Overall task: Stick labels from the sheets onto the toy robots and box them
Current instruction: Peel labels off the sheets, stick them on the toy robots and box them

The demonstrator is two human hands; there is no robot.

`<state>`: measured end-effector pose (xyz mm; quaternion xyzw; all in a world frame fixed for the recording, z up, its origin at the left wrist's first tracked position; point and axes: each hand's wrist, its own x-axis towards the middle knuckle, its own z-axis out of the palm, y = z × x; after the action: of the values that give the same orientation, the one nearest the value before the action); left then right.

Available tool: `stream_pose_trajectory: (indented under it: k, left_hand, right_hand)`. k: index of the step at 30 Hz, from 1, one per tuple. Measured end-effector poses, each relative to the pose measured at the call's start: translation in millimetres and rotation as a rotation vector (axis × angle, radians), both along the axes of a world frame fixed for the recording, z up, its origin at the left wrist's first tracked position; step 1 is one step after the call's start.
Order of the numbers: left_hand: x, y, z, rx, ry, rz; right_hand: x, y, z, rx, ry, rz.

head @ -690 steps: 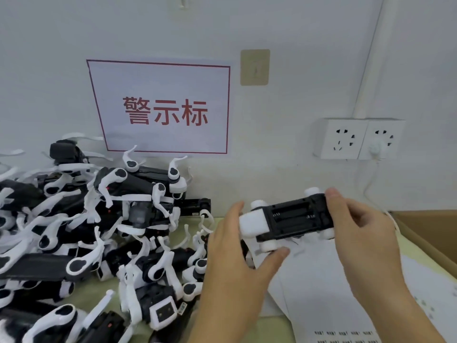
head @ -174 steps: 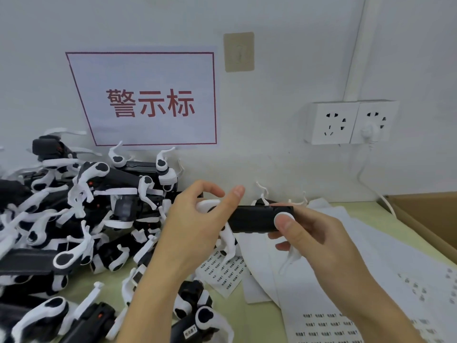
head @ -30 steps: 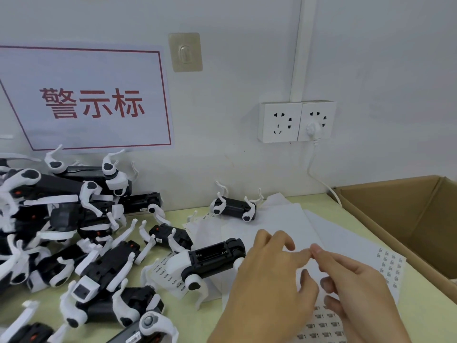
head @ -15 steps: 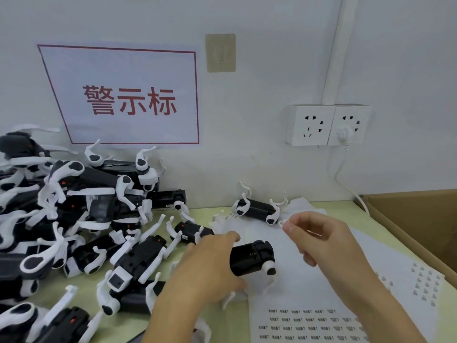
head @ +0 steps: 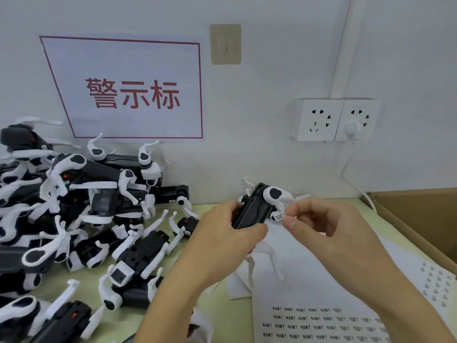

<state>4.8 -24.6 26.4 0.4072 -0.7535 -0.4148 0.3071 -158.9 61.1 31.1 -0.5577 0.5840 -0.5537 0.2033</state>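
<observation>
My left hand (head: 223, 235) grips a black-and-white toy robot (head: 257, 206) and holds it up, tilted, above the table. My right hand (head: 321, 226) pinches a small white label (head: 279, 216) between thumb and forefinger right beside the robot's white leg. A label sheet (head: 319, 318) with rows of small printed labels lies under my right forearm. A second sheet (head: 436, 280) lies at the far right.
A heap of black-and-white toy robots (head: 74, 219) fills the left of the green table (head: 237, 318). An open cardboard box (head: 420, 219) stands at the right edge. On the wall are a red-lettered sign (head: 131, 92) and twin sockets (head: 336, 120) with a plugged cord.
My left hand has lifted the toy robot off the table and turned it upright. My right hand has brought the pinched label down beside the robot.
</observation>
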Motion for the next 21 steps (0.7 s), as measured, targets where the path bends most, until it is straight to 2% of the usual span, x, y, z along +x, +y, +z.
stream_pose_trajectory:
  k: [4,7,21]
  left_hand:
    - [1.8,4.1,8.4,0.07,0.068,-0.042]
    - [3.2,6.5,13.3,0.081,0.104,-0.076]
    - [3.2,11.2,19.1,0.051,0.156,-0.074]
  right_hand:
    - [5.3,3.8,10.2,-0.071,0.188,-0.098]
    - [10.1,5.6,15.0,-0.109,0.248,-0.135]
    - [17.7,2.0,16.9,-0.175,0.217,-0.151]
